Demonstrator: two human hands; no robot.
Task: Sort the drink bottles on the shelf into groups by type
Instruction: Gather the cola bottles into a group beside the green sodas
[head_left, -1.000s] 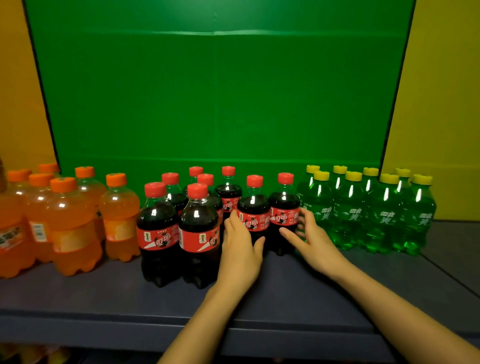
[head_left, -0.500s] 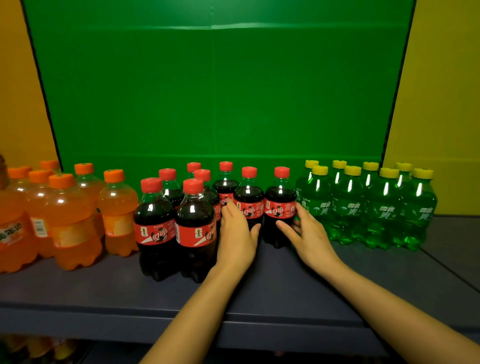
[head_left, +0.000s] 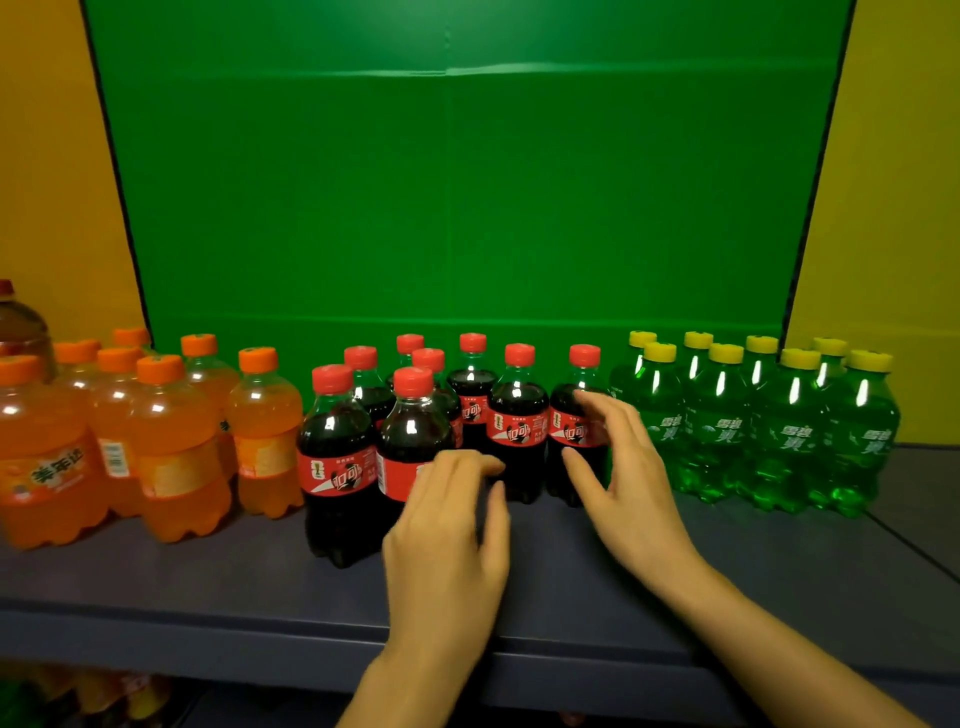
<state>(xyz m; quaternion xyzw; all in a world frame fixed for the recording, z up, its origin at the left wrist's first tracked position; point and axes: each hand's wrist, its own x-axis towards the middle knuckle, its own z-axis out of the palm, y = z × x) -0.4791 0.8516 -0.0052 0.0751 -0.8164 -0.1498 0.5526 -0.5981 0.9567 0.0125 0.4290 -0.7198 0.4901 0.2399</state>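
Observation:
Three groups of small bottles stand on the dark shelf (head_left: 779, 561). Several orange soda bottles (head_left: 176, 447) with orange caps are at the left. Several cola bottles (head_left: 337, 457) with red caps fill the middle. Several green soda bottles (head_left: 789, 431) with yellow caps are at the right. My left hand (head_left: 447, 540) hovers with relaxed fingers in front of the front cola bottle (head_left: 410, 415), holding nothing. My right hand (head_left: 623, 478) is spread open just in front of the rightmost cola bottle (head_left: 571, 415); whether it touches the bottle is unclear.
A green panel (head_left: 467, 208) backs the shelf, with yellow walls (head_left: 893, 208) on both sides. A larger brown bottle (head_left: 18, 322) stands behind the orange group at the far left. More bottles show dimly on the lower level (head_left: 104, 696).
Both hands have drawn back from the two rightmost cola bottles they were pressing against. The left hand has dropped lower and nearer; the right hand has spread open.

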